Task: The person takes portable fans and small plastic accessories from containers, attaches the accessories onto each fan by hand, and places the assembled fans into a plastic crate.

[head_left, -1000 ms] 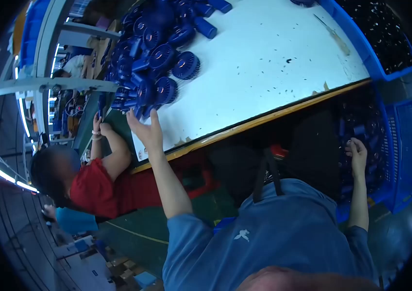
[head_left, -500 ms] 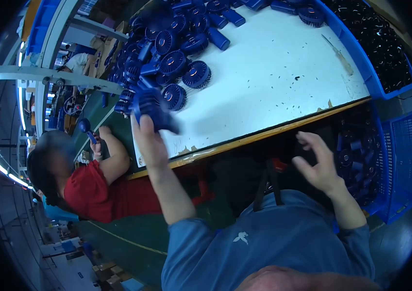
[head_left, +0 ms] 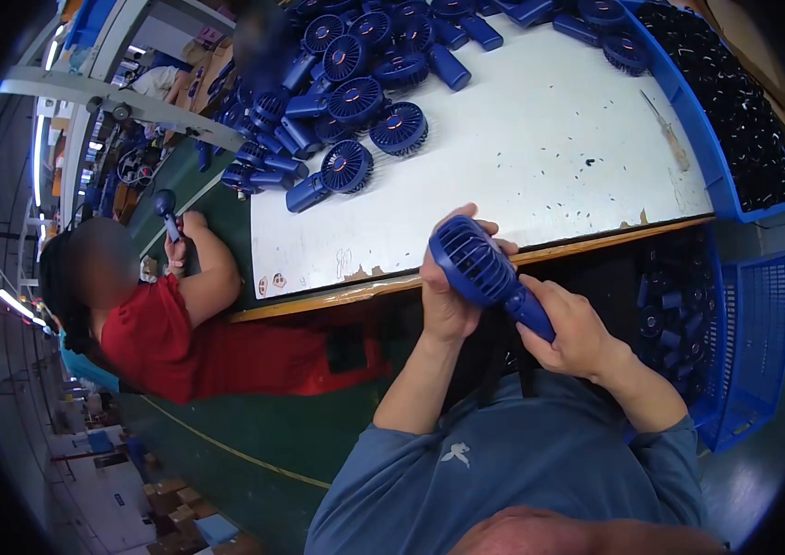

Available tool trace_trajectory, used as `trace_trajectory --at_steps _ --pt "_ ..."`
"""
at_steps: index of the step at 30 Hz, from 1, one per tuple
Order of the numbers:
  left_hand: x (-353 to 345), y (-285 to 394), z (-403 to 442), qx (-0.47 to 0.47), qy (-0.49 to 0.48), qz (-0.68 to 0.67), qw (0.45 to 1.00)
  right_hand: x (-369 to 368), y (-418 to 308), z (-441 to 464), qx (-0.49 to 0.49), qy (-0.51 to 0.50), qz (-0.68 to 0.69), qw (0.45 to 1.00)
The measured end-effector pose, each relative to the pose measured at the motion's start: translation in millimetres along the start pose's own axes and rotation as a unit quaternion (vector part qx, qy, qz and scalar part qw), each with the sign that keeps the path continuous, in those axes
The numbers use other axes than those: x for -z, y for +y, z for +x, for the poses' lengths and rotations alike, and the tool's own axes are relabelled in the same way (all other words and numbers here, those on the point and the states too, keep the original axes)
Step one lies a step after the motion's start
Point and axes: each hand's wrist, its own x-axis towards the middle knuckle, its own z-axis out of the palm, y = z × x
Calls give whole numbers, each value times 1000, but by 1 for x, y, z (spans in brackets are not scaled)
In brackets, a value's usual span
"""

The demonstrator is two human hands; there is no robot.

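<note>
A blue handheld fan is between my two hands, in front of my chest at the table's near edge. My left hand cups the round, ribbed head, its fingers showing beyond the far side. My right hand is wrapped around the handle, which points down to the right. Further off, a heap of similar blue fans lies on the white tabletop. Their round grilles mostly face up.
A screwdriver lies at the table's right, beside a blue tray of small black parts. Below it, a blue crate adjoins more fans. At left, a person in a red shirt holds another fan.
My left hand has come back from the heap toward my chest with a fan. My right hand, open before, has moved in and closed around its handle.
</note>
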Motion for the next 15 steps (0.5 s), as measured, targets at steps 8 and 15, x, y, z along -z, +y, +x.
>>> trace_trajectory --at_steps 8,15 --pt "-9 -16 1 212 44 -98 971 12 -9 12 31 -149 -80 985" --pt "-32 -17 -15 193 -101 -202 955 46 -25 48 -22 -151 -170 974"
